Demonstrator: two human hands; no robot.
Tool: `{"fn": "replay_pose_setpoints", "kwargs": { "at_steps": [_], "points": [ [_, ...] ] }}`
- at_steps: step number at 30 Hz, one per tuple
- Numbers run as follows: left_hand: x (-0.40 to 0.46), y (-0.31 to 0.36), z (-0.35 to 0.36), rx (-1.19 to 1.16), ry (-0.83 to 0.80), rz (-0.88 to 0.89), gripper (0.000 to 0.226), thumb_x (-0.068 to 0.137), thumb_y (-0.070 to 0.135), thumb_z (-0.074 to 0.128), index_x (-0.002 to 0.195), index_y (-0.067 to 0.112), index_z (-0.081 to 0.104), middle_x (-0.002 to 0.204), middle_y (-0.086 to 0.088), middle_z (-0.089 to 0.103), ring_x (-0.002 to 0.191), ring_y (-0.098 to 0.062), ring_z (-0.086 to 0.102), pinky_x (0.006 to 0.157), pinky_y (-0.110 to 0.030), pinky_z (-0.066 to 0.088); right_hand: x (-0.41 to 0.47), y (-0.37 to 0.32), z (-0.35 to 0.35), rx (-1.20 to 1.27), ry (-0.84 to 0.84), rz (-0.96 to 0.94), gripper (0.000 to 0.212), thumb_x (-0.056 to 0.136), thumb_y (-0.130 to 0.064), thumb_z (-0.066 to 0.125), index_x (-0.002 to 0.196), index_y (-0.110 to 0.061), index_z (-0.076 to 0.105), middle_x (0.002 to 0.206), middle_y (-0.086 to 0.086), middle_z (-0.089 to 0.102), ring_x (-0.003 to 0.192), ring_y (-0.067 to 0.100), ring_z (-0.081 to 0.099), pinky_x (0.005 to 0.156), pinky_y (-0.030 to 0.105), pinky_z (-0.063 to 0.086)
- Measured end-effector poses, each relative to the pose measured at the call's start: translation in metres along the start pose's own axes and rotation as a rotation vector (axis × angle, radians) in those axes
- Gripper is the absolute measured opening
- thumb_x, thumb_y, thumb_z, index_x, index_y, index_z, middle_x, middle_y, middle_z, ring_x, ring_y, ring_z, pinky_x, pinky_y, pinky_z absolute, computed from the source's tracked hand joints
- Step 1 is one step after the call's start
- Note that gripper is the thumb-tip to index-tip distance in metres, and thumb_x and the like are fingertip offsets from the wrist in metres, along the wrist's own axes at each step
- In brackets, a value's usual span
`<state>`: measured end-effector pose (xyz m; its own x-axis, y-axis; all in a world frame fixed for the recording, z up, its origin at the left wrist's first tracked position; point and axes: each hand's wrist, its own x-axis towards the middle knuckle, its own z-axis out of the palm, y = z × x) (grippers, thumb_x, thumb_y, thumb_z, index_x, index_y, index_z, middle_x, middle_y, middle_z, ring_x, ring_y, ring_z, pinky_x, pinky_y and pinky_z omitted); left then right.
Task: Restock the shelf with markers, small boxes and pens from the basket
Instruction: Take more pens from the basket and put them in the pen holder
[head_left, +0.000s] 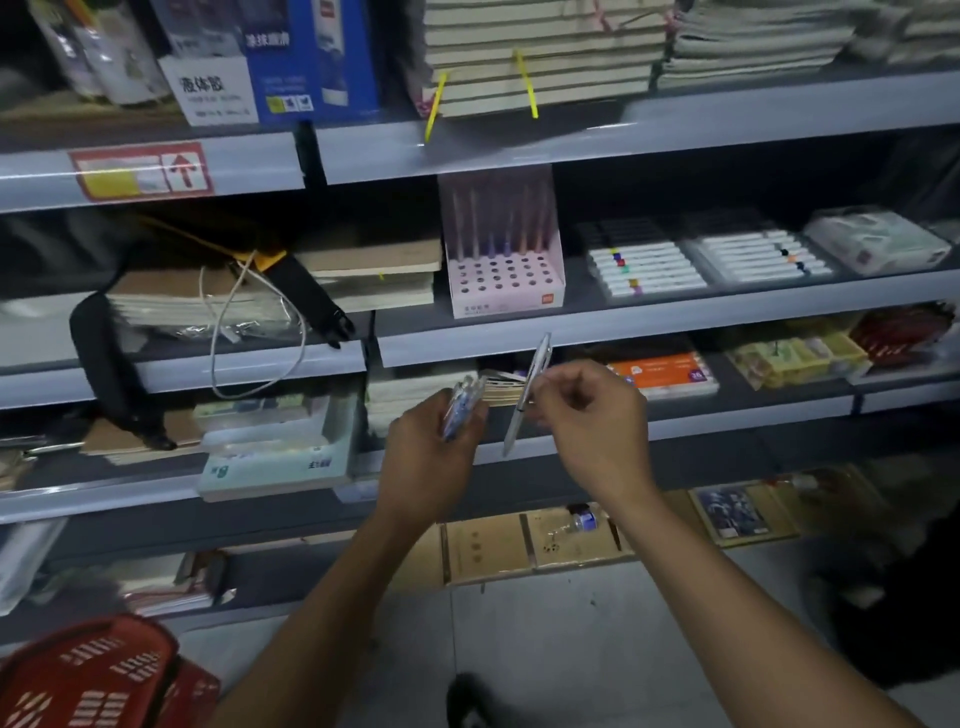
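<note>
My left hand (434, 452) grips a small bundle of pens (462, 402) with blue markings in front of the lower shelf. My right hand (592, 415) pinches a single white pen (527, 397), which stands tilted with its top toward the shelf edge above. Directly above the hands, on the middle shelf, stands a pink pen display box (506, 280) with rows of holes and several pens upright at its back. White markers (644, 270) lie in flat packs to the right of it. The red basket (88, 675) sits on the floor at the lower left.
A black strap and white cable (249, 322) hang over the left shelves among notebook stacks. An orange box (662, 374) and yellow packs (795, 358) lie on the lower shelf to the right. Brown cardboard boxes (535, 545) stand at floor level under the shelves.
</note>
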<state>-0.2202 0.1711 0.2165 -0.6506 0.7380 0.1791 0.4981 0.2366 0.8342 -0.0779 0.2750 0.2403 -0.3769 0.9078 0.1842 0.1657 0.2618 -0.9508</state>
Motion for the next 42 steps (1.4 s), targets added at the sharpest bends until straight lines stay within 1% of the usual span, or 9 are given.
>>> {"fn": "replay_pose_setpoints", "kwargs": {
  "at_steps": [9,14,17,22,27,31,35,38,42],
  "points": [
    [0.085,-0.008,-0.012,0.058,-0.001,0.097,0.019,0.102,0.033,0.062,0.101,0.016,0.072,0.079,0.004,0.071,0.063,-0.007,0.064,0.062,-0.038,0.056,0.085,-0.015,0.041,-0.002,0.030,-0.009,0.009,0.087,-0.018,0.070,0.083,-0.025,0.074,0.077,-0.004,0.076,0.075,0.018,0.076,0.078,0.049,0.063],
    [0.111,-0.011,-0.013,0.076,0.011,0.118,0.029,0.100,0.022,0.064,0.075,0.031,0.052,0.062,0.011,0.056,0.058,-0.003,0.056,0.050,-0.017,0.038,0.122,-0.027,0.050,0.007,0.037,-0.031,0.004,0.088,-0.021,0.069,0.088,-0.022,0.073,0.078,-0.001,0.076,0.075,0.018,0.076,0.076,0.049,0.063],
    [0.121,-0.010,-0.010,0.107,0.006,0.120,0.019,0.099,0.022,0.063,0.081,0.026,0.059,0.066,0.006,0.061,0.058,-0.008,0.059,0.055,-0.029,0.048,0.144,-0.034,0.054,0.023,0.045,-0.044,0.007,0.089,-0.018,0.068,0.086,-0.023,0.071,0.076,0.001,0.076,0.073,0.020,0.077,0.075,0.050,0.064],
    [0.130,-0.007,-0.001,0.179,0.013,0.160,0.006,0.099,0.022,0.061,0.100,0.026,0.066,0.074,0.004,0.065,0.067,-0.022,0.064,0.059,-0.037,0.054,0.187,-0.035,0.063,0.036,0.161,-0.071,0.014,0.077,-0.042,0.066,0.077,-0.028,0.067,0.074,-0.001,0.075,0.073,0.022,0.076,0.073,0.053,0.062],
    [0.136,-0.011,0.011,0.251,0.015,0.158,0.022,0.097,0.025,0.060,0.117,0.032,0.065,0.088,0.001,0.072,0.076,-0.027,0.067,0.065,-0.041,0.057,0.203,-0.039,0.077,-0.110,0.145,-0.107,0.017,0.082,-0.022,0.067,0.073,-0.011,0.077,0.066,-0.003,0.074,0.062,0.009,0.072,0.061,0.036,0.060],
    [0.135,-0.011,0.014,0.239,0.042,0.131,0.020,0.095,0.024,0.059,0.112,0.035,0.061,0.084,0.003,0.070,0.073,-0.026,0.065,0.063,-0.039,0.054,0.214,-0.034,0.087,-0.216,0.108,-0.118,0.024,0.084,-0.017,0.072,0.063,-0.005,0.069,0.056,0.000,0.064,0.046,0.004,0.057,0.042,0.023,0.041],
    [0.137,-0.010,0.014,0.254,0.059,0.118,0.012,0.096,0.021,0.061,0.098,0.033,0.062,0.075,0.010,0.059,0.067,-0.022,0.062,0.058,-0.029,0.042,0.219,-0.032,0.090,-0.282,0.042,-0.137,0.045,0.086,-0.012,0.071,0.046,-0.018,0.051,0.043,-0.009,0.048,0.032,-0.001,0.046,0.035,0.011,0.026],
    [0.138,-0.007,0.015,0.239,0.055,0.096,0.013,0.097,0.019,0.062,0.091,0.031,0.061,0.071,0.012,0.057,0.064,-0.016,0.061,0.055,-0.027,0.042,0.221,-0.035,0.089,-0.407,-0.054,-0.143,0.046,0.091,-0.020,0.070,0.049,-0.018,0.053,0.046,-0.007,0.051,0.038,0.001,0.049,0.037,0.011,0.030],
    [0.142,-0.008,0.017,0.195,0.064,0.031,0.037,0.094,0.019,0.062,0.067,0.035,0.043,0.059,0.011,0.050,0.055,-0.009,0.048,0.052,-0.027,0.033,0.226,-0.039,0.093,-0.501,-0.169,-0.174,0.037,0.095,-0.028,0.067,0.069,-0.002,0.069,0.064,0.014,0.067,0.061,0.026,0.064,0.059,0.030,0.052]
  ]
}}
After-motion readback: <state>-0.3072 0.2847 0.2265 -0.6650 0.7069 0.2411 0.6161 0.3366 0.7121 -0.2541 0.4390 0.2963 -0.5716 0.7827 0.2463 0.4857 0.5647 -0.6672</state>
